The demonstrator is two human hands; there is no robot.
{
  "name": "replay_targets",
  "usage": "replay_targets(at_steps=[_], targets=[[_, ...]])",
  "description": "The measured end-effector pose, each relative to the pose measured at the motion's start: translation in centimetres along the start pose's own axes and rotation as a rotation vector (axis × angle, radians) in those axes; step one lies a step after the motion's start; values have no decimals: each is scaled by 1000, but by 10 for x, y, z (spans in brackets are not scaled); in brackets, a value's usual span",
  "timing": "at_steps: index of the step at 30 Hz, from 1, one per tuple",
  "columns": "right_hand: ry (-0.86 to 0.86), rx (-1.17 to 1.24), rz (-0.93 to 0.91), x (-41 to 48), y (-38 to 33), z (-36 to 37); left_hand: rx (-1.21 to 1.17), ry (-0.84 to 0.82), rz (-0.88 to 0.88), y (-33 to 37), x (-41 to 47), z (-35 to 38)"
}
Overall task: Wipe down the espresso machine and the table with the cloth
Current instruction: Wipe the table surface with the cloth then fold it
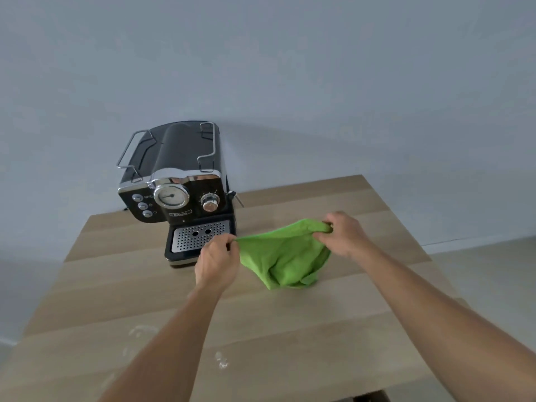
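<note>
A green cloth point(285, 256) hangs stretched between both hands just above the wooden table point(290, 338), its lower folds touching the tabletop. My left hand point(217, 262) pinches the cloth's left corner, right in front of the drip tray. My right hand point(343, 235) grips the cloth's right upper edge. The black and chrome espresso machine point(177, 190) stands at the table's far left, with a round gauge, a knob and three buttons on its front.
White smudges point(222, 360) mark the tabletop near its front, with more at the front left point(139, 332). A grey wall rises behind the machine. The table's right edge point(420, 236) drops to a pale floor.
</note>
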State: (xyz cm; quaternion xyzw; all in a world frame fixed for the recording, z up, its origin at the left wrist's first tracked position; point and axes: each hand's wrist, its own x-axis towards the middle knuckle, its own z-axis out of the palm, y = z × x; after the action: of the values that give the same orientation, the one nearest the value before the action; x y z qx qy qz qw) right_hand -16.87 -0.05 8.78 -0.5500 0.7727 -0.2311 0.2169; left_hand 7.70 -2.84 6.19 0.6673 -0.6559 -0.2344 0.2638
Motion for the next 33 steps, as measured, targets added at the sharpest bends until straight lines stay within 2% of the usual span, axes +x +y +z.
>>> replay_targets(at_steps=[5, 9, 12, 14, 17, 20, 22, 25, 27, 31, 33], targets=[[20, 175, -44, -18, -10, -42, -90, -1, 182, 17, 0, -33], [-65, 260, -44, -46, -19, -79, -136, 30, 350, 28, -3, -60], [-195, 388, 7, -68, -17, -106, -148, 6, 476, 38, -11, -78], [-248, 428, 60, -70, -9, -117, -109, -45, 527, 41, -12, -83], [-242, 357, 125, -57, 3, -113, 18, -118, 537, 40, -4, -71], [-179, 140, 158, -27, 22, -85, 115, -200, 448, 34, 10, -41], [-79, -31, 174, -5, 38, -54, 207, -218, 369, 30, 21, -14], [17, -153, 166, 18, 61, -4, 341, -242, 271, 16, 34, 30], [-18, -216, 131, 21, 71, 29, 417, -292, 242, 1, 34, 57], [-46, -224, -60, -5, 78, 106, 485, -469, 280, -36, 6, 92], [-152, -243, -126, -22, 78, 136, 546, -548, 304, -55, -10, 100]])
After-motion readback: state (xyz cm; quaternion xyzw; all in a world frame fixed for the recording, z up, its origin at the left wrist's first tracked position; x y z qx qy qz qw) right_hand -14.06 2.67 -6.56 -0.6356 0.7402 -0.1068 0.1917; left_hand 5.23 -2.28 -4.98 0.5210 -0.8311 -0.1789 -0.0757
